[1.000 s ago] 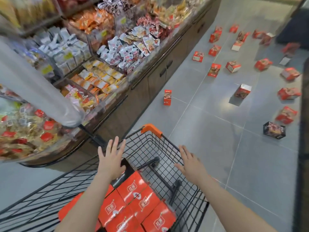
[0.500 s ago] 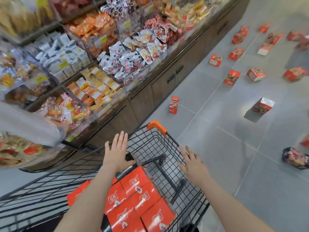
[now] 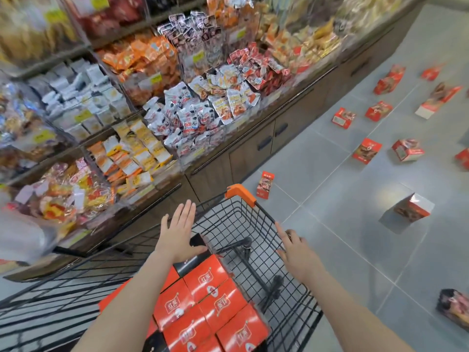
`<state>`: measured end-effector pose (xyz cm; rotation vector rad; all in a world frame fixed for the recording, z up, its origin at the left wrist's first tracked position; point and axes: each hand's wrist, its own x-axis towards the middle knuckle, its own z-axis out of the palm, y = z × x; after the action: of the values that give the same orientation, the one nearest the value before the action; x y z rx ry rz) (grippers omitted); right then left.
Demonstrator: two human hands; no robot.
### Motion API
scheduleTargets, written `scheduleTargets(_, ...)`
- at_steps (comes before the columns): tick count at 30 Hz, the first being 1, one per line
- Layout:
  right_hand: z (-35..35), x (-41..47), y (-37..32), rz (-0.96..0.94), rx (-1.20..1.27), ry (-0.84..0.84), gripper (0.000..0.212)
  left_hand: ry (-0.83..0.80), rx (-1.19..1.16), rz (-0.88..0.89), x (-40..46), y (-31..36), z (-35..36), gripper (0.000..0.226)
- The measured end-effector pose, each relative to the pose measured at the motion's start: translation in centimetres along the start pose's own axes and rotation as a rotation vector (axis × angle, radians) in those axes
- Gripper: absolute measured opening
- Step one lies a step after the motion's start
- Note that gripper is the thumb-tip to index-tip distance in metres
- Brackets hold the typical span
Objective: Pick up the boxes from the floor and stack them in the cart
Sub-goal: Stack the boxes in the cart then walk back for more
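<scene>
A black wire cart (image 3: 253, 224) with an orange corner guard stands in front of me. Several orange-red boxes (image 3: 210, 303) lie stacked flat in its near half. My left hand (image 3: 179, 231) hovers flat and open over the cart's left side, holding nothing. My right hand (image 3: 295, 251) is open above the cart's right rim, also empty. On the grey tile floor, one small red box (image 3: 265, 185) stands upright just beyond the cart's front corner. Several more red boxes (image 3: 366, 150) lie scattered farther right, and a white-sided box (image 3: 412, 209) sits tilted on the floor.
Store shelves (image 3: 177, 110) packed with snack packets run along the left, with wooden cabinet doors (image 3: 253, 151) below. A dark box (image 3: 454, 311) lies at the right edge of the floor. Bare tiles (image 3: 342, 250) stretch to the right of the cart.
The view has swung left and closer to the shelf, so the floor boxes shifted right. Both hands stay open over the cart, the left raised slightly forward.
</scene>
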<state>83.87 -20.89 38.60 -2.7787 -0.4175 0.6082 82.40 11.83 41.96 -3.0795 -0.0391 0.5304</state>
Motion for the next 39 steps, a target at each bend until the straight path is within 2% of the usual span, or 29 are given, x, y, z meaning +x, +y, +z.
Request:
scheduleTargets(9,-4.7,10.9,0.8,-0.056,-0.055,0.008,0.066,0.109,-0.001,-0.053,9.3,-1.9,-2.7,0.124)
scheduleTargets(12,-6.2,13.4,1.4,-0.066,-0.037,-0.021,0.07,0.087,-0.008,-0.057,11.0,-2.0,-3.0,0.124)
scheduleTargets(19,-9.1,17.9,2.2,-0.156,0.046,-0.156,0.07,0.064,-0.032,-0.129,13.6,-1.8,-4.1,0.12)
scheduleTargets(24,-10.7,19.3,2.8,-0.219,0.197,-0.303,0.062,0.125,-0.131,-0.281,14.7,-0.4,-4.2,0.1)
scheduleTargets(27,-12.5,20.6,5.5,-0.272,0.216,-0.279,0.059,0.156,-0.26,-0.374,16.8,3.1,-6.2,0.082)
scheduleTargets(32,-18.4,24.1,17.1,-0.238,0.109,-0.196,0.056,0.289,-0.433,-0.261,23.1,13.9,-10.2,0.069)
scheduleTargets(35,-22.2,25.2,25.2,-0.157,0.079,-0.19,0.056,0.238,-0.507,-0.213,26.8,21.7,-12.3,0.066)
scheduleTargets(39,-26.0,26.2,33.8,-0.037,0.063,-0.173,0.056,0.157,-0.564,-0.165,31.0,29.5,-13.5,0.074)
